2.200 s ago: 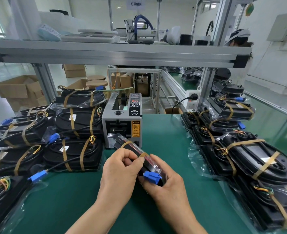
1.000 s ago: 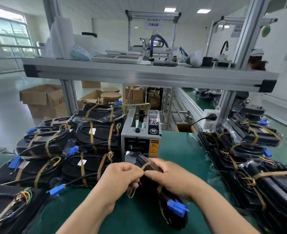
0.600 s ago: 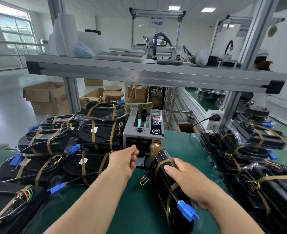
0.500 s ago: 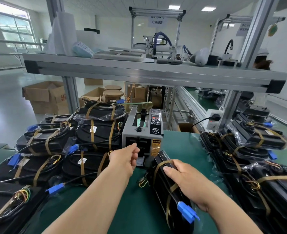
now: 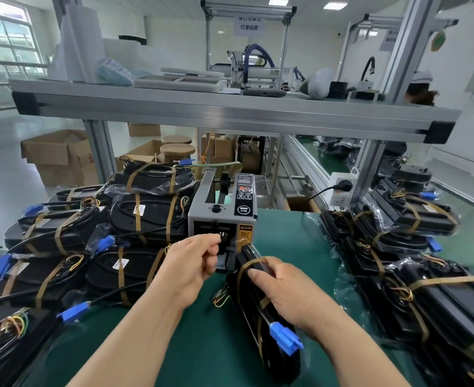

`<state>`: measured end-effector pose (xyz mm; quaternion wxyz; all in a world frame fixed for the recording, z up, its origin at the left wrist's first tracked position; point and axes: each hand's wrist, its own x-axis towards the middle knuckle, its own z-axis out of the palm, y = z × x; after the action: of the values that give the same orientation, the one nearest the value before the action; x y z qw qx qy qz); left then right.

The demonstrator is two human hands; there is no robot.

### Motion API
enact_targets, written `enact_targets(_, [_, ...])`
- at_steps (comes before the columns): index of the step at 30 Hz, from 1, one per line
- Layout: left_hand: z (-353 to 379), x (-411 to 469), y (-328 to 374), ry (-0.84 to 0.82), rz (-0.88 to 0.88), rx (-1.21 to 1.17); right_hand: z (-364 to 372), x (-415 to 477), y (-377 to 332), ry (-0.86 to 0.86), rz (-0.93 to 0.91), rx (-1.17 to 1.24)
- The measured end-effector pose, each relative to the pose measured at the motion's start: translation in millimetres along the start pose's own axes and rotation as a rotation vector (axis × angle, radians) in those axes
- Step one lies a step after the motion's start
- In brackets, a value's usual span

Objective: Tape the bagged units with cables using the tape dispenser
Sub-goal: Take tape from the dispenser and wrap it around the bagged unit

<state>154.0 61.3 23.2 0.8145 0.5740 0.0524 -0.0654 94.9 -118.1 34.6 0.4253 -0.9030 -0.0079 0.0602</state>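
- Working at a green bench (image 5: 286, 247), a person appeared to be mid-cycle: one unit in hand and, by the look of it, a fresh strip being fetched.
- Taped units lay piled in a left stack (image 5: 146, 219) and a right stack (image 5: 411, 219), with clear bench between them.
- The tape dispenser (image 5: 222, 216) stood between the stacks, its outlet facing the person.
- The bagged unit (image 5: 275, 364) stood on edge just in front of the dispenser, its far end near the outlet and brown tape bands (image 5: 247, 265) already round it.
- The right hand (image 5: 283, 291) came down over the unit's upper edge, fingers wrapped round it and steadying it upright.
- The left hand (image 5: 191, 263) was raised to the outlet with the forearm stretched forward, fingers curled and thumb meeting forefinger at the slot. Whether tape lay between them could not be told.
- A blue connector (image 5: 284, 337) jutted from the unit's near end, below the right wrist.
- Loose coloured wires (image 5: 219, 298) poked out at the unit's left side and looked unsecured.
- The next move would seem to call for drawing a strip clear of the cutter, carrying it taut to the unit, and laying it over the cable while the right hand kept the unit from tipping.
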Motion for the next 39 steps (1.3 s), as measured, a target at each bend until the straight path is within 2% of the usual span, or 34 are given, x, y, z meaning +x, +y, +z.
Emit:
enact_targets(2, [1,-8,6,-0.143,0.002,0.147,0,0,-1,0.010,-0.016,-0.034])
enact_targets(4, [5,-12,11,-0.211,0.026,0.303,0,-1,-2,0.013,-0.024,-0.039])
enact_targets(7, [11,-12,17,-0.239,0.073,0.483,1,-2,-3,0.012,-0.028,-0.013])
enact_targets(12, [19,-3,20,-0.278,0.110,0.594,2,-4,-3,0.014,-0.038,-0.014])
enact_targets(25, [24,5,19,-0.257,0.075,0.674,2,-4,-4,0.019,-0.037,-0.017])
enact_targets(39, [24,7,12,-0.200,0.151,0.688,1,-4,-3,0.019,-0.032,-0.014])
